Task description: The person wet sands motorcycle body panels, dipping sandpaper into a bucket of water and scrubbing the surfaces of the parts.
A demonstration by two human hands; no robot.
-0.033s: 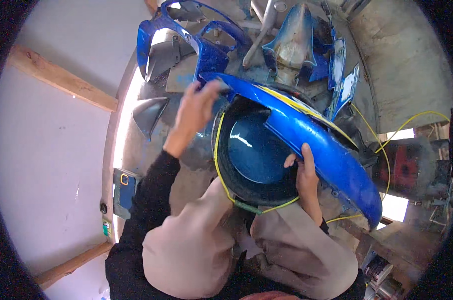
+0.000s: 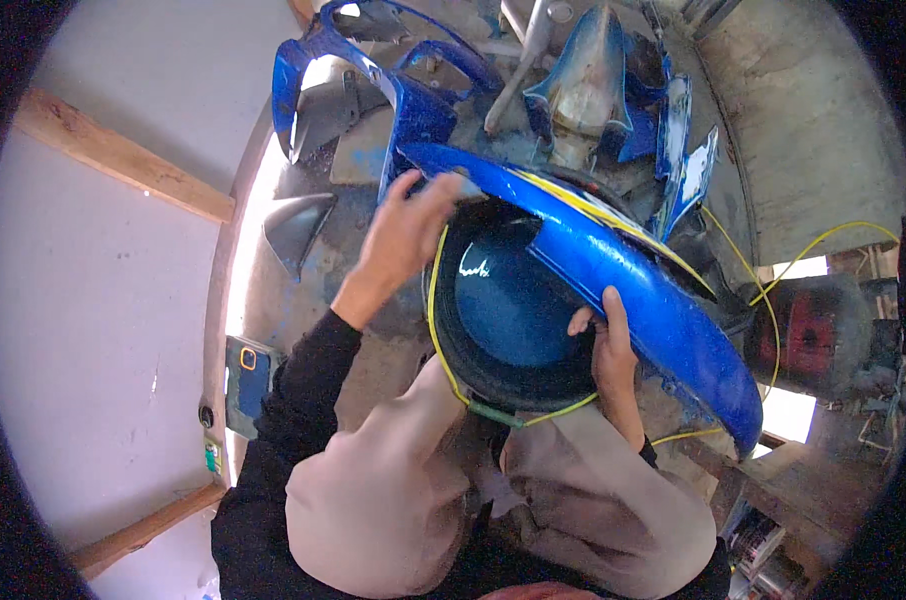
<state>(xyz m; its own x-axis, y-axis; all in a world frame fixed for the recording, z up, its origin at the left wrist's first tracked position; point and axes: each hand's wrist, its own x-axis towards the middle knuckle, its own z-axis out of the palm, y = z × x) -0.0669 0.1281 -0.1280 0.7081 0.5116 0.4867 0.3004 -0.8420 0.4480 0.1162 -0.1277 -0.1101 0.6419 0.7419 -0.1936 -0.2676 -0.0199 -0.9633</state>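
A long, curved blue motorcycle fairing panel (image 2: 633, 290) with yellow and white stripes slants across a black bucket (image 2: 443, 330) of water. My right hand (image 2: 615, 360) grips the panel's lower edge, thumb on top, above the bucket's right side. My left hand (image 2: 403, 235), fingers bent, is at the panel's far left end. A small greyish piece (image 2: 470, 188) shows at its fingertips; motion blur and the fingers hide its kind. The bucket's yellow wire handle with a green grip (image 2: 495, 414) hangs toward my knees.
Beyond the bucket lie a blue fairing frame (image 2: 413, 110), a worn blue tail-shaped cover (image 2: 585, 90) and scuffed blue-white panels (image 2: 688, 175). A dark pointed piece (image 2: 298, 230) is on the floor. A phone (image 2: 250, 385) rests by the left wall. Yellow cord (image 2: 823, 238) runs at right.
My left hand has moved slightly right and down along the panel's end with the greyish piece. The right hand and the panel stay nearly the same.
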